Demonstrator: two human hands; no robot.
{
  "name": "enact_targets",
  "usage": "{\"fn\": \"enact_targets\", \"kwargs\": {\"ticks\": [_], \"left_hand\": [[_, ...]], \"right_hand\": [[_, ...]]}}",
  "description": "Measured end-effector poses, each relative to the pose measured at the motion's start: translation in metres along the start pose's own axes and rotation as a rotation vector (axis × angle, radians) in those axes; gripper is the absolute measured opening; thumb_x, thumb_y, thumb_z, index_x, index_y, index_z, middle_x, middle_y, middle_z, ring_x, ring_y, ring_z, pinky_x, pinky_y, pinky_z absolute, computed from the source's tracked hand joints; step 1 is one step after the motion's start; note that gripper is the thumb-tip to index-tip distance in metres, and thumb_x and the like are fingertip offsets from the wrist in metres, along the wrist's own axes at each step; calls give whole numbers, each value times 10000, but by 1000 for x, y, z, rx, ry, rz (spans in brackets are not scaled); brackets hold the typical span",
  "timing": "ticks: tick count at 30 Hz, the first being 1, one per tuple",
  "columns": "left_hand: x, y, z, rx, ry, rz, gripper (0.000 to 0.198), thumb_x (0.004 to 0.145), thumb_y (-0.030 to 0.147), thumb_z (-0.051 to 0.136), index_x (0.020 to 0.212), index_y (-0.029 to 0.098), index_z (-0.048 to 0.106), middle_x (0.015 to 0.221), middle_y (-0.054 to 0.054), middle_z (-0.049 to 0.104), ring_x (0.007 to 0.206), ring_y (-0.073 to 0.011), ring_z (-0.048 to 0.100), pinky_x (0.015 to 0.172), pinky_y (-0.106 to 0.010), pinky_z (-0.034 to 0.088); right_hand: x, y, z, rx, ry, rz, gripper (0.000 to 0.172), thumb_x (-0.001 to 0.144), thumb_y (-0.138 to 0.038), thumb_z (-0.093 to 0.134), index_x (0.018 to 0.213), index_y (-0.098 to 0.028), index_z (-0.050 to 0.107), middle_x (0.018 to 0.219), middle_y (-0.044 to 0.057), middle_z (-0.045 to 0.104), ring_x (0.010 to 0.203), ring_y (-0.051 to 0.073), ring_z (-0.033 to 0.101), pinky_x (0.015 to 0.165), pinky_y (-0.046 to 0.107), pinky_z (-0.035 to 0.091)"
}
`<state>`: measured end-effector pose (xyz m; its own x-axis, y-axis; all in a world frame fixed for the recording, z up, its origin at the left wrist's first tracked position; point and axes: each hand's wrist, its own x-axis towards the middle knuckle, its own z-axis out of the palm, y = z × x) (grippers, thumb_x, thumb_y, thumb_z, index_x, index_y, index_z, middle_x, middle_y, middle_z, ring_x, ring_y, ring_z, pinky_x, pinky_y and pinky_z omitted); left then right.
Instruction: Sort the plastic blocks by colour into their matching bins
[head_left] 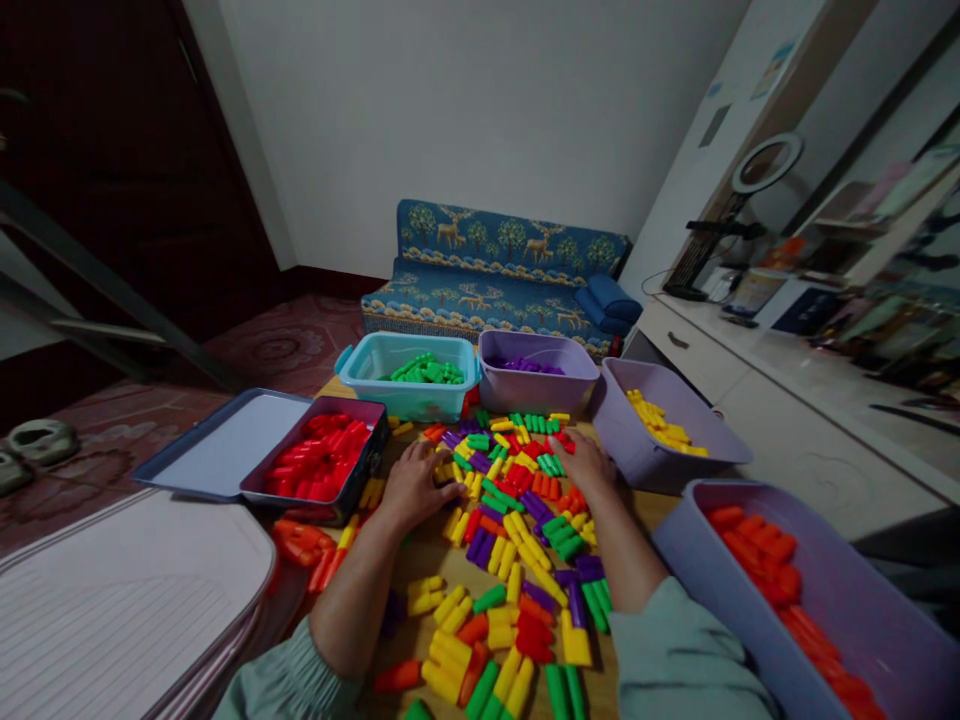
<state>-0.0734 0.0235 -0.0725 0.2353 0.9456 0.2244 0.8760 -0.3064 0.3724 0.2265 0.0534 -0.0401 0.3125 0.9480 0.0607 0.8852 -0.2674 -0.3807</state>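
A heap of small plastic blocks (517,520) in red, yellow, green, purple and orange covers the wooden table (427,560). My left hand (414,484) rests at the heap's left edge, fingers curled down onto the blocks. My right hand (583,462) lies palm down on the heap's right side, its fingers closing over some blocks that I cannot make out. Sorting bins ring the heap: a dark tin of red blocks (319,458), a teal tub of green blocks (409,372), and a purple tub with purple blocks (536,370).
A purple bin of yellow blocks (660,425) stands at the right, a large purple bin of orange blocks (795,590) nearer me. The tin's open lid (217,445) lies left. A striped pale board (112,600) sits at front left. A blue patterned sofa (502,270) stands behind.
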Motion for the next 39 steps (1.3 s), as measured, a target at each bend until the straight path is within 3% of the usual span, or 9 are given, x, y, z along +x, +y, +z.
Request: {"fn": "enact_targets", "kwargs": {"ticks": [6,11,17,20,22,24,28,34,39], "left_hand": [[1,-2,3,2,-17,-11,581,723,588,626,1208,269,614,1327,-133,497,1245,-327,447,1006,-473,390],[1,-1,2,-5,-13,-3,593,724,569,638,1226,254,608,1333,-149,493,1246,-343,444,1008,-487,384],[1,-3,4,-7,-17,-7,589,725,584,632,1213,255,618,1331,-147,496,1241,-333,450,1009,-485,385],[1,-5,6,-39,-2,-6,578,702,570,665,1192,265,627,1320,-126,507,1244,-322,450,1018,-474,385],[1,-7,6,-85,20,-21,583,697,543,683,1200,256,620,1325,-128,501,1240,-321,457,1018,-473,391],[3,-7,3,-146,70,-34,533,725,487,674,1190,231,623,1325,-134,499,1230,-310,473,1017,-462,401],[6,5,-9,-242,158,71,349,811,330,593,1134,210,644,1318,-115,519,1227,-261,483,1038,-421,396],[1,40,-6,-252,-55,388,416,841,231,541,1254,261,581,1375,-83,494,1322,-269,370,1084,-474,334],[0,43,0,-284,-41,334,419,807,78,449,1140,223,658,1154,-90,627,1096,-225,544,957,-381,446]], "right_hand": [[-17,-22,1,138,-93,-91,470,883,-547,355,1004,-221,670,973,70,694,935,214,636,796,311,451],[-36,-38,11,206,-126,-172,453,872,-551,394,979,-204,665,994,83,694,970,223,624,844,333,439],[-65,-57,17,808,-340,-197,470,808,-542,515,1098,-177,574,1007,90,682,884,202,661,683,287,500],[-71,-55,14,957,-293,-200,443,804,-511,527,1084,-170,567,988,92,682,803,194,670,628,287,507],[-71,-48,13,891,-159,-234,345,800,-452,543,984,-167,607,957,89,688,816,194,660,680,303,511],[-72,-40,12,750,-107,-273,244,788,-375,556,897,-172,636,901,75,697,802,193,653,716,312,504],[-80,-37,8,421,-215,-320,206,720,-241,606,911,-204,675,863,38,705,734,183,641,697,298,482],[-98,-55,7,101,-273,-416,394,662,-237,689,1055,-261,673,1034,47,665,925,218,628,773,294,450],[-98,-56,13,48,-252,-394,405,697,-302,665,1100,-262,652,1101,68,643,988,242,617,828,325,443]]}}
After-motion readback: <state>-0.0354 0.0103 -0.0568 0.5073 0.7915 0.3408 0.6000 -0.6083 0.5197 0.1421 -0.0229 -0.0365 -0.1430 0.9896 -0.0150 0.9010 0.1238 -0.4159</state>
